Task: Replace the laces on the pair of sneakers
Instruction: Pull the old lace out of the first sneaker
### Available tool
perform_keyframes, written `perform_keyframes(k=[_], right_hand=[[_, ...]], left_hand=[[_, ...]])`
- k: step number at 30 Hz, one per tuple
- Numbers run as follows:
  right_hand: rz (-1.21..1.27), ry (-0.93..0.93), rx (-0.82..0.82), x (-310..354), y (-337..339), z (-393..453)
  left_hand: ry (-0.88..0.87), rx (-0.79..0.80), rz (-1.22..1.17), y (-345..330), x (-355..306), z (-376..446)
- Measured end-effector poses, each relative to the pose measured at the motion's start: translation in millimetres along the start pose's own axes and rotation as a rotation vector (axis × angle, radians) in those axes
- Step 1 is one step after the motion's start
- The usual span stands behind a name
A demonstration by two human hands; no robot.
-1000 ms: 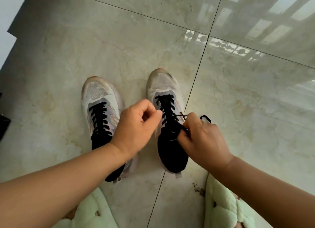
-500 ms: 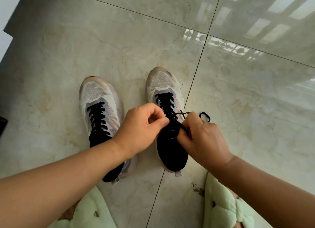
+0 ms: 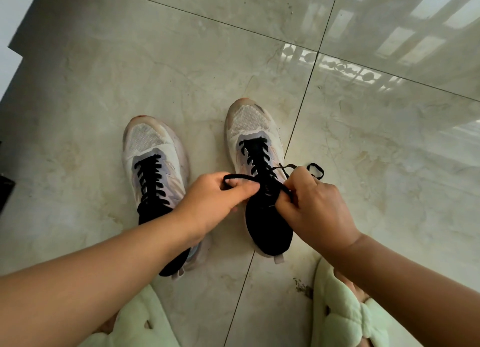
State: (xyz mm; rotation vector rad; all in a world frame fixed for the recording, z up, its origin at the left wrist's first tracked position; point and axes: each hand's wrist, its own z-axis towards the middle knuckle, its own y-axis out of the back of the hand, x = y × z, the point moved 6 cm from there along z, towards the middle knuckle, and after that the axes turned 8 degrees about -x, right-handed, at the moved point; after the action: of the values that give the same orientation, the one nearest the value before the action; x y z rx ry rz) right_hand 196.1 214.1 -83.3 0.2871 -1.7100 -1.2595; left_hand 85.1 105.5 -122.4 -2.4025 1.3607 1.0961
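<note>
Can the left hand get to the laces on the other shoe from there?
Probably yes. The left hand pinches the right white mesh sneaker's black lace, but the left white mesh sneaker's black laces lie uncovered just beside it.

Arms: bare below each hand, no sleeves showing.
Left foot: pale green quilted slipper [image 3: 130, 328].
Right foot: matching puffy green slipper [image 3: 345, 318], open-toed.

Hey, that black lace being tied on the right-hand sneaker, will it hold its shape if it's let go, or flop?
Probably flop: the black lace sags in a soft arc between the left hand and the right hand. It looks flat and woven, so it likely grips rather than slips. The loop beyond the right hand curls limply, which suggests little stiffness.
</note>
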Motion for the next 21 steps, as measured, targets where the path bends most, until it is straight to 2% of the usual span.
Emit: perform_keyframes(k=[2,4,5,7,8,9,11,13,15,17,18,21], right_hand=[[0.001,0.004,-0.002,-0.7,0.5,-0.1],[-0.005,0.003,0.004,-1.5,0.2,0.0],[-0.012,-0.001,0.011,-2.0,-0.2,-0.2],[-0.022,-0.01,0.017,-3.8,-0.8,0.0],[-0.025,-0.011,0.018,-4.2,-0.8,-0.1],[-0.026,-0.011,0.018,-4.4,-0.8,-0.2],[-0.026,-0.015,0.024,-5.1,-0.4,-0.6],[-0.024,-0.015,0.028,-4.8,-0.4,-0.2],[-0.02,-0.014,0.024,-3.8,0.2,0.5],[-0.015,-0.005,0.018,-3.0,0.5,1.0],[-0.015,-0.006,0.023,-2.9,0.2,0.9],[-0.013,-0.008,0.035,-3.1,0.0,0.3]], left_hand=[[0.155,0.062,-0.183,-5.7,5.6,-1.8],[0.133,0.042,-0.147,-3.0,3.8,1.0],[0.017,-0.025,0.007,5.0,-1.9,4.8],[-0.349,-0.212,0.522,25.9,-22.7,10.3],[-0.48,-0.272,0.786,32.5,-30.3,10.6],[-0.533,-0.314,0.992,38.6,-32.5,12.1],[-0.551,-0.37,1.186,47.9,-32.6,14.9],[-0.682,-0.375,1.125,46.0,-37.2,9.5],[-0.929,-0.272,0.919,31.6,-46.5,-7.4],[-1.152,-0.189,0.813,16.7,-51.2,-26.8],[-1.197,-0.162,0.806,10.4,-49.9,-32.6],[-1.188,-0.142,0.844,1.9,-43.6,-34.5]])
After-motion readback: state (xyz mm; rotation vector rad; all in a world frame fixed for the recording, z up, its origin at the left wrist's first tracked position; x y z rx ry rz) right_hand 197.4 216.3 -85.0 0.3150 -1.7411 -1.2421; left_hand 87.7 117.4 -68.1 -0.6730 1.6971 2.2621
